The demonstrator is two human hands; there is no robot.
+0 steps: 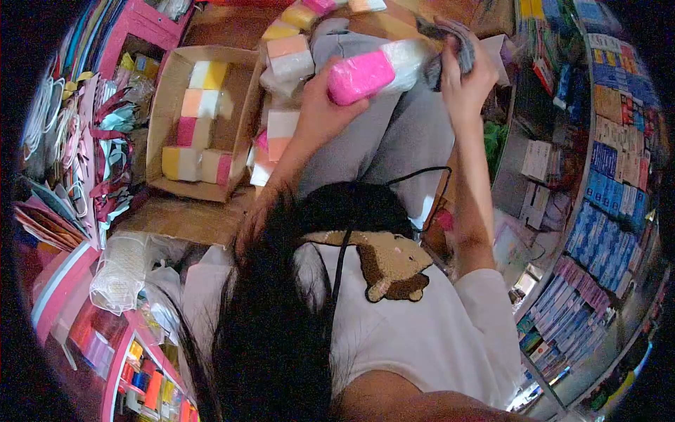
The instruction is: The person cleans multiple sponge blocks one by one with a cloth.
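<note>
My left hand point(325, 100) is closed around the pink end of a plastic-wrapped pink and white block point(365, 76), held above my lap. At the block's pale far end, my right hand point(467, 77) is closed on a crumpled dark grey cloth point(460, 48). The cloth is against or very close to that end; exact contact cannot be made out. Beside my left arm, similar two-colored wrapped blocks point(288, 58) are piled up. More of them curve along the top of the view.
An open cardboard box point(158, 123) at the left holds several wrapped blocks. A rolled white net point(121, 274) lies below it. Hanging bags and cords point(105, 148) crowd the far left. Shelves of small packed boxes point(605, 204) line the right.
</note>
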